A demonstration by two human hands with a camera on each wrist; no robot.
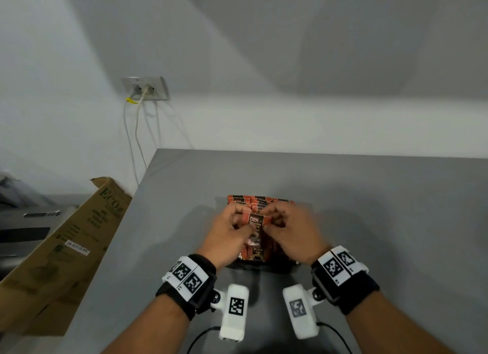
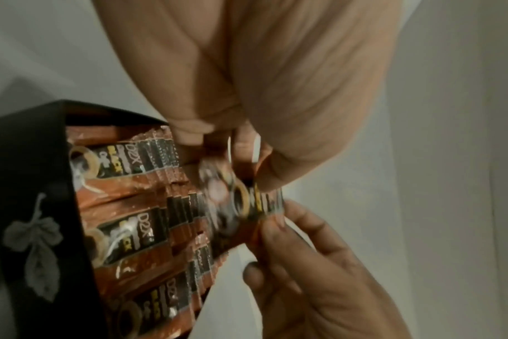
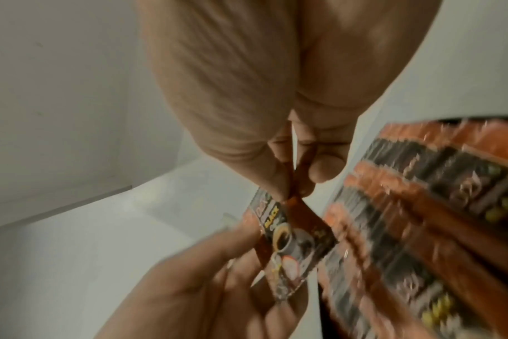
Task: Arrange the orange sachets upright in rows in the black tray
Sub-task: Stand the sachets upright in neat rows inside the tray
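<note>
Pinching the upper left edge of one glossy orange foil sachet (image 1: 257, 223), the left hand (image 1: 229, 237) steadies it over the black leaf-printed tray (image 2: 29, 206) on the grey table (image 1: 369, 195), while the right hand (image 1: 295, 234) nips its upper right edge. Best lowered straight down, hard against the packed upright rows of orange sachets (image 2: 136, 218), so it stands without leaning

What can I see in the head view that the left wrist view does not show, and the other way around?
Only the head view shows the grey table, the wall socket with its cables, the cardboard box on the left, and both wrist bands.

Only the left wrist view shows the black tray wall with a pale leaf print, and the rows of sachets from the side.

Both show the left hand and the right hand pinching one orange sachet over the tray.
</note>
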